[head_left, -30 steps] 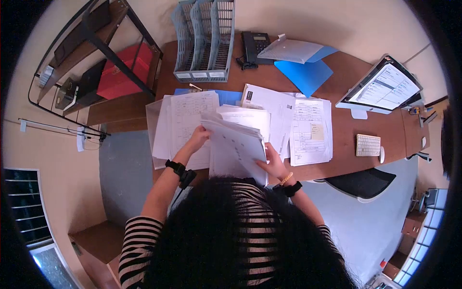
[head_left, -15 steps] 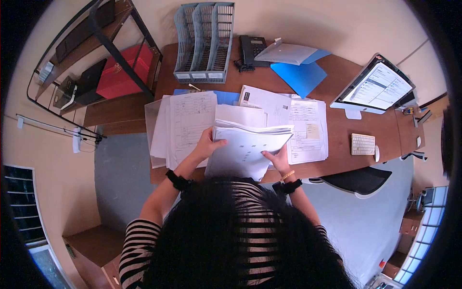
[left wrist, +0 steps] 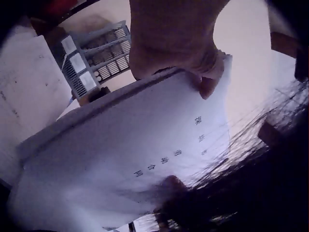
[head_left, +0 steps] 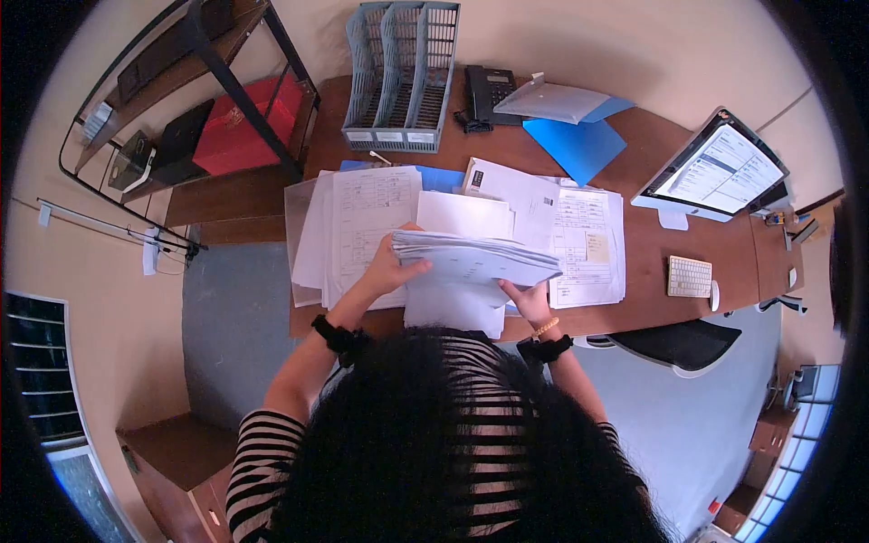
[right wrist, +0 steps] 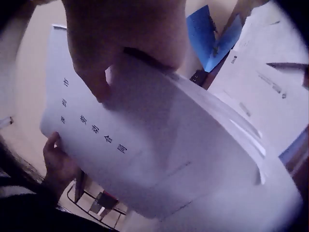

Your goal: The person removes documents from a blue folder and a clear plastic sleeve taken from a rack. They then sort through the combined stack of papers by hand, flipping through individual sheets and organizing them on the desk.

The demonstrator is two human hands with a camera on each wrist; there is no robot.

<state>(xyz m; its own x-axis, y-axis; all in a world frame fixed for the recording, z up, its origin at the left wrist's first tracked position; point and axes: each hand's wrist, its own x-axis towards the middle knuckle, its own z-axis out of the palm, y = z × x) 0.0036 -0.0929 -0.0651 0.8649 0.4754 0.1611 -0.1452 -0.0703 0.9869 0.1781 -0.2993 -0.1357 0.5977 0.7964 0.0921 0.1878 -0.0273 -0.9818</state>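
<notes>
A thick stack of white papers [head_left: 471,258] is held up, tilted, between both hands above the desk. The left hand [head_left: 389,271] grips its left end, thumb on the printed top sheet. At the right end the right hand [head_left: 532,300] pinches the stack, its thumb also on the top sheet. Printed characters show on that sheet [left wrist: 111,140] in the left wrist view and on the same sheet [right wrist: 145,145] in the right wrist view. Beneath and behind lie more white sheets [head_left: 462,214].
Paper piles [head_left: 371,213] lie left, others [head_left: 602,276] right, beside a white envelope [head_left: 520,201]. Behind stand a grey file rack [head_left: 391,138], a telephone [head_left: 493,90] and blue folders [head_left: 579,149]. A monitor [head_left: 724,172] and keyboard [head_left: 690,276] are at right; a shelf with a red box [head_left: 249,127], left.
The stack has turned from slanting to nearly level, long edge across, and now tips so its top sheet looks foreshortened. Both hands have shifted to grip its two ends.
</notes>
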